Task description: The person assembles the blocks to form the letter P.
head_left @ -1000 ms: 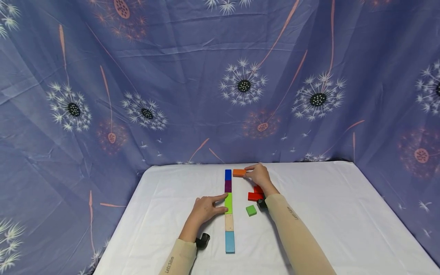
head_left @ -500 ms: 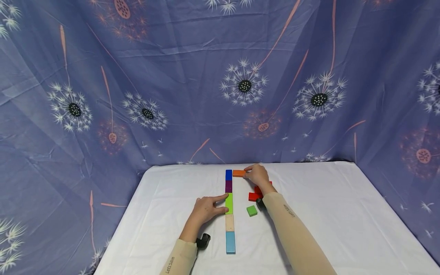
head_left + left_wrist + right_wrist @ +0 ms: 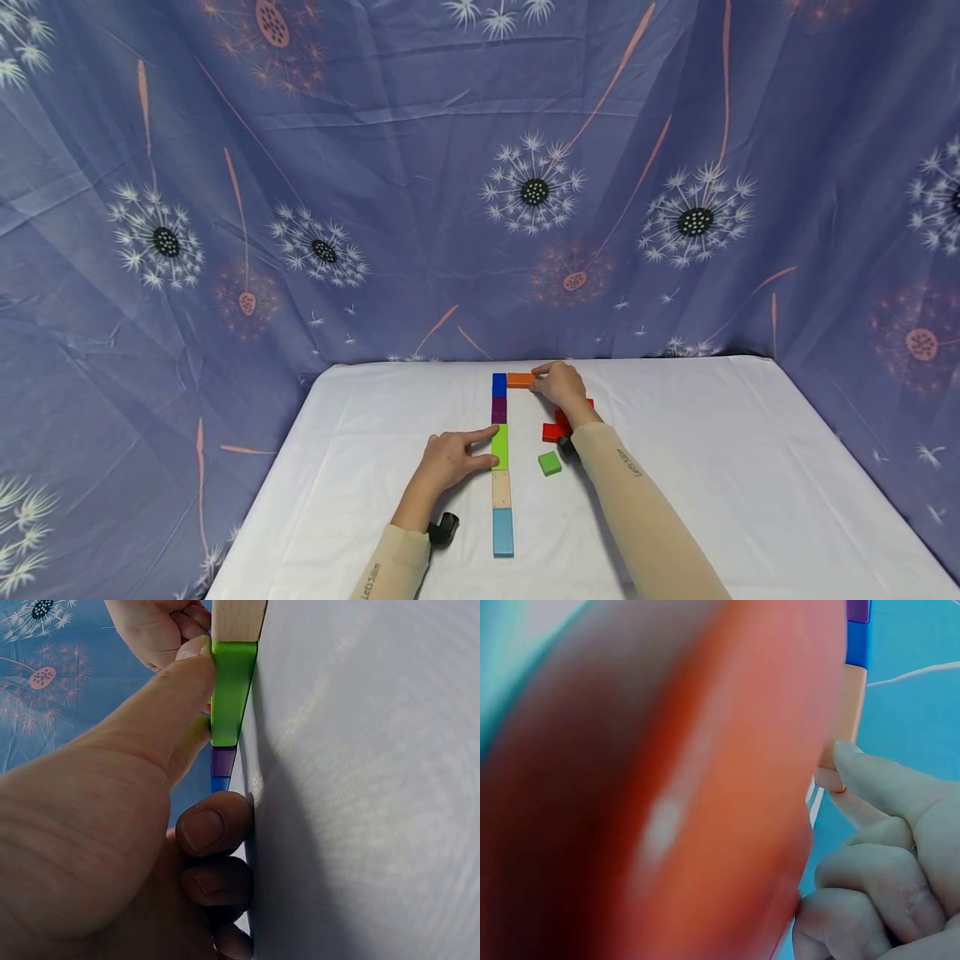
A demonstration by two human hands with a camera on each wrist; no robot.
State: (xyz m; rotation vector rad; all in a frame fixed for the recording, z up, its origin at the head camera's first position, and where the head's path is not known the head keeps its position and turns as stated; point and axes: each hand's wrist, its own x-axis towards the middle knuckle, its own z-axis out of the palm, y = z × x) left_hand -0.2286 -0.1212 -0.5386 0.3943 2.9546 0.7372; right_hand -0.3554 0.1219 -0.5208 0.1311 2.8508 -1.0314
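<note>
A column of blocks runs away from me: light blue (image 3: 502, 533), plain wood (image 3: 501, 490), lime green (image 3: 500, 450), purple (image 3: 498, 409) and dark blue (image 3: 499, 384). My left hand (image 3: 447, 461) rests its spread thumb and index finger on the lime green block; the left wrist view shows its other fingers curled beside the row. At the far end, my right hand (image 3: 562, 387) pinches the right end of an orange block (image 3: 519, 381) lying crosswise. That block's left end meets the dark blue block, as the right wrist view (image 3: 849, 712) also suggests.
Red blocks (image 3: 555, 432) lie beneath and beside my right forearm, partly hidden; one blurs large in the right wrist view. A small green block (image 3: 550, 463) lies right of the column. Beyond the white-covered table (image 3: 360, 433) hangs a dandelion-patterned cloth (image 3: 420, 192).
The orange block has slid slightly left against the dark blue block, with my right hand following. My left hand stays on the lime green block.
</note>
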